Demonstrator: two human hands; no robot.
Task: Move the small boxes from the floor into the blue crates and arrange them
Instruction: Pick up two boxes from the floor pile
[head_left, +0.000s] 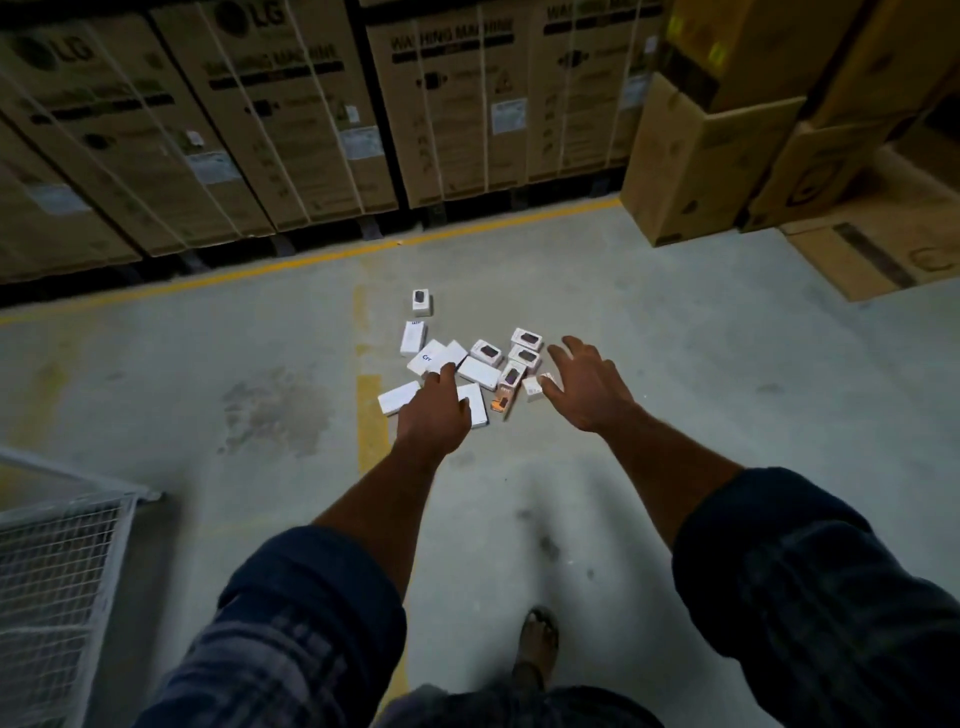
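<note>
Small boxes (478, 371), white and some with dark pictures, lying in a loose heap on the gray floor (208, 364) next to a yellow line (371, 415), in front of tall brown cartons (452, 104). Left hand (434, 415) held out over the white ones, fingers (444, 375) loosely bent and holding nothing. Right hand (589, 387) spread wide beside the heap, fingers (569, 347) loose, holding nothing, thumb close to one tiny white box (531, 387); wire cage (62, 545) at the near left.

Both hands, left (434, 415) and right (584, 387), reach empty over small boxes (478, 371) scattered on floor (675, 364).
</note>
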